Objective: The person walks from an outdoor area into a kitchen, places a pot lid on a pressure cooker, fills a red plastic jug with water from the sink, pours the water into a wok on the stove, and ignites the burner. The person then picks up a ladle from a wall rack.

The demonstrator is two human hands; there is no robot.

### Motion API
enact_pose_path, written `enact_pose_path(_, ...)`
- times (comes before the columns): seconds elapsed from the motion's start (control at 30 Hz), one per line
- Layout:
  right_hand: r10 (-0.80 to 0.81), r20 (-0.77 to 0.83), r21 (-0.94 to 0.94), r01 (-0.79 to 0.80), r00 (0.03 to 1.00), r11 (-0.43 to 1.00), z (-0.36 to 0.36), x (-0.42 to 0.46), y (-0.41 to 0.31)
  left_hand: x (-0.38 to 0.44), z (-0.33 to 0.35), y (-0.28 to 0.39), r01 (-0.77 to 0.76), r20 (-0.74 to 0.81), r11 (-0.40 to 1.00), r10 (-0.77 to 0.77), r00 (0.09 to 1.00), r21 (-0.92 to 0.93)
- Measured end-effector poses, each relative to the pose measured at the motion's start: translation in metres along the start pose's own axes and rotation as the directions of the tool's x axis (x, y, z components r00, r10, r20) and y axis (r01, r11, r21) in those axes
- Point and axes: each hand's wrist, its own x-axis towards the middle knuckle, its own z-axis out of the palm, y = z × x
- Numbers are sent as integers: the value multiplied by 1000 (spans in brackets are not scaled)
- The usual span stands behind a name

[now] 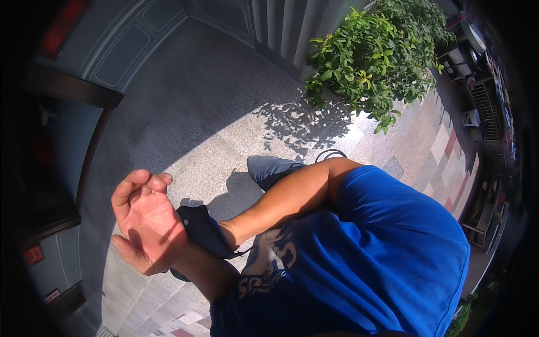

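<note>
My left hand is raised with its palm towards the camera, fingers loosely curled and apart, nothing in it. Sunlight falls on the palm. Dark fabric, perhaps a band or wrap, lies against my left forearm just below the wrist, with more of it showing beneath. My bare right forearm reaches across to this fabric. My right hand is hidden behind it, so its fingers and grip do not show. The blue T-shirt on my torso bears a printed design. A grey trouser leg shows past my right arm.
A leafy green bush stands at the upper right beside a ribbed grey wall. Stone paving is partly sunlit, partly shaded. Dark wooden framing runs along the left. A white bucket and racks stand at the far right.
</note>
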Motion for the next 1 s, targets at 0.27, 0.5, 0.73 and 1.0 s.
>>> enact_pose_path(0.27, -221, -115, 3, 223, 968, 975, 90, 50, -136, 40, -43, 17, 271, 54, 934, -291, 955, 234)
enact_pose_path(0.5, -436, 405, -893, 246, 803, -377, 158, 94, -196, 61, -108, 45, 413, -371, 890, -455, 809, -191)
enact_pose_path(0.73, -281, 554, -397, -48, 784, -917, 96, 179, -162, 84, -172, 26, 365, -384, 928, -362, 849, -68)
enact_pose_path(1.0, -555, 284, -711, 560, 782, 425, 203, 268, -222, 203, -213, 56, 628, -294, 772, -625, 723, -96)
